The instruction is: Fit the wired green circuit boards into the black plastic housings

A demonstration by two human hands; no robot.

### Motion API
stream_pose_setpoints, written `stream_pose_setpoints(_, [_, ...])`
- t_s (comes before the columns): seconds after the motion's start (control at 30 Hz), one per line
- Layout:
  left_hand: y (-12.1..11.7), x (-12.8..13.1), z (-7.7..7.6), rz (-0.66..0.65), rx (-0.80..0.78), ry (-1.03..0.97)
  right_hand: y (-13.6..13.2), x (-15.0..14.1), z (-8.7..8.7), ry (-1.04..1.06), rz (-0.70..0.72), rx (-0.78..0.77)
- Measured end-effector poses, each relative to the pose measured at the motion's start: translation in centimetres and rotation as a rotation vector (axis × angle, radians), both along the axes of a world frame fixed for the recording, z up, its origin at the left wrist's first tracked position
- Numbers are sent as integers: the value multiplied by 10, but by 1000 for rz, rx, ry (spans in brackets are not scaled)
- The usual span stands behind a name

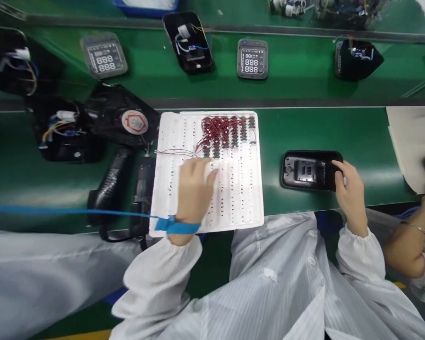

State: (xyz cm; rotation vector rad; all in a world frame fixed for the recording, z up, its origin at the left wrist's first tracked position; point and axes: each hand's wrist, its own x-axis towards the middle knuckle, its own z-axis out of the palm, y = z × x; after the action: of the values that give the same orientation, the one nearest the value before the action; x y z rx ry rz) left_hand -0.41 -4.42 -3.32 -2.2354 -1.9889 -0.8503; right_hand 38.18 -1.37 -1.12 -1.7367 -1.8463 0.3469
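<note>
The long flat counter (272,130) looks deep green from here, and the rectangular white foam tray (165,193) is patterned with straight rows of dark specks beside thin dark-red wires (216,130). The oblong plastic casing (306,171) is glossy black, the ribbon-like wristband (184,227) bright blue, the loose cloth coat (255,293) white with fine stripes.

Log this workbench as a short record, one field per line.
Left hand: blurred, over the white tray; contact unclear
Left wrist: blue strap
Right hand: fingertips on the right end of the black plastic housing
Tray contents: dark red wires bunched toward the upper right
Raised ledge: two grey display modules among black housings with loose wires
Right edge: co-worker's arm with bracelet
</note>
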Motion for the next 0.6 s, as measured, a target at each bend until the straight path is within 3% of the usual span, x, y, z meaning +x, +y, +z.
stream_pose_setpoints(0.1, [-7,-41,-15,208,-113,-27,16,4,-1,-31,-16,73])
stream_pose_setpoints(0.2, [1,-59,-26,233,-246,-82,27,6,4,-85,-78,178])
stream_pose_setpoints(0.27, [8,-66,-24,205,-279,-103,28,2,11,-120,-124,245])
stream_pose_setpoints(0.37, [11,-67,-5,150,-251,-68,18,-21,26,-107,-83,313])
stream_pose_setpoints(0.47, [0,-52,21,58,-162,34,0,-72,40,-34,145,275])
stream_pose_setpoints(0.6, [-18,-29,39,-51,-85,136,-7,-169,37,43,715,113])
